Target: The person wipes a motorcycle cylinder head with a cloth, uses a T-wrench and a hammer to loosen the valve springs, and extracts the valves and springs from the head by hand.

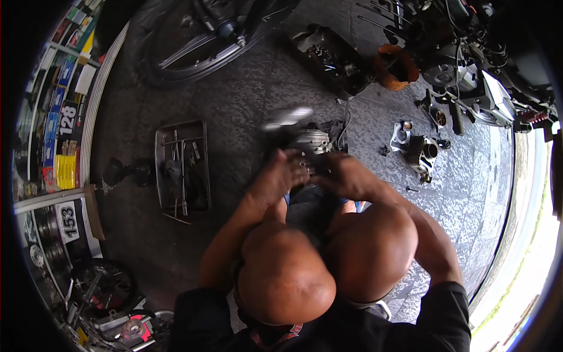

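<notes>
Between my bare knees, a silver finned engine part (314,141) rests on dark material on the floor. My left hand (278,179) is at its near left side with fingers curled, and my right hand (346,176) is at its near right, also curled. Both grip at a dark blurred area beside the part; what exactly is in them I cannot make out. A bright metal object (288,117), smeared by motion, is just above the engine part.
A tool tray (205,170) lies left, a black parts pan (331,61) ahead, an orange container (396,67), loose engine cylinder (425,154) and gasket (400,136) right. A wheel (193,70), motorcycle parts (457,76) and shelving (64,129) border the work area.
</notes>
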{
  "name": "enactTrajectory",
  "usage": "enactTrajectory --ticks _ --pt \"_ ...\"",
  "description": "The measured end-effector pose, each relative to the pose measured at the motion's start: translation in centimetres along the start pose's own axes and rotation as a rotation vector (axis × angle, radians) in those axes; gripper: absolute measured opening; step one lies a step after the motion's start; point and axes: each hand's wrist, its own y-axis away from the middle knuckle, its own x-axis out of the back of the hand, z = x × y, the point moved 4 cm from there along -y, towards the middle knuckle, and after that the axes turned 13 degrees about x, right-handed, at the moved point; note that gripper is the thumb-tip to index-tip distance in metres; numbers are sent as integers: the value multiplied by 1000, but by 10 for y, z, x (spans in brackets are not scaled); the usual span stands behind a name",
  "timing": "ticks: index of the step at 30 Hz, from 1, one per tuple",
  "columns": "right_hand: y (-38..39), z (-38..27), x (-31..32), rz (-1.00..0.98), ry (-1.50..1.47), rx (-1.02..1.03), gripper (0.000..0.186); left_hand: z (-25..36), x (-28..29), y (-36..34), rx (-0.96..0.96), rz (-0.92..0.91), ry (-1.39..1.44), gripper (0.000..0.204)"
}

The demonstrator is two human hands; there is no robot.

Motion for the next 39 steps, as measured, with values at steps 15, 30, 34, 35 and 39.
enactTrajectory --ticks 15,30,34,35,39 --pt "138 217 -31 702 235 -652 25 192 346 211 -263 1740 -1877 48" --pt "90 210 -51 650 97 -241 16 107 127 -4 -651 1342 -2009 53" --pt "79 210 -51 532 234 -155 15 96 114 -34 -566 1179 -1941 45" --pt "78 214 -51 566 83 -326 17 93 112 -37 -565 1172 -1942 45" --pt "81 213 -36 600 -187 -484 24 59 106 -59 -206 790 -1791 49"
